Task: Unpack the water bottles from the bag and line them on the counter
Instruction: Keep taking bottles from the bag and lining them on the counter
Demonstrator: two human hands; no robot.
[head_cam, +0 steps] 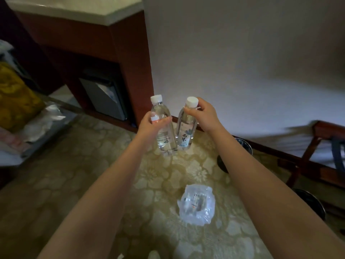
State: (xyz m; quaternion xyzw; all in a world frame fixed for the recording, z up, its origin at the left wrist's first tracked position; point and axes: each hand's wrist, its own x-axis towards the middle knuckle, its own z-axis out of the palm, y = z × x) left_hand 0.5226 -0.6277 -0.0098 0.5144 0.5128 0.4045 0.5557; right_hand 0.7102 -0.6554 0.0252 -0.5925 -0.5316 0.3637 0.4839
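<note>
Two clear water bottles with white caps are held up in the air over the patterned carpet. My left hand (149,124) grips the left bottle (164,131) around its upper body. My right hand (203,116) pinches the right bottle (185,131) at its neck just under the cap. The two bottles hang side by side, almost touching at their bases. A crumpled clear plastic bag (196,204) lies on the floor below, between my forearms; a few small items show through it, too blurred to name. The white counter top (74,10) is at the upper left.
A red-brown wooden cabinet (128,71) carries the counter and holds a small grey fridge (104,98). A white wall stands behind the bottles. Left is a cart with yellow cloth (15,101) and white linens. A wooden luggage rack (317,150) and dark round objects are at right.
</note>
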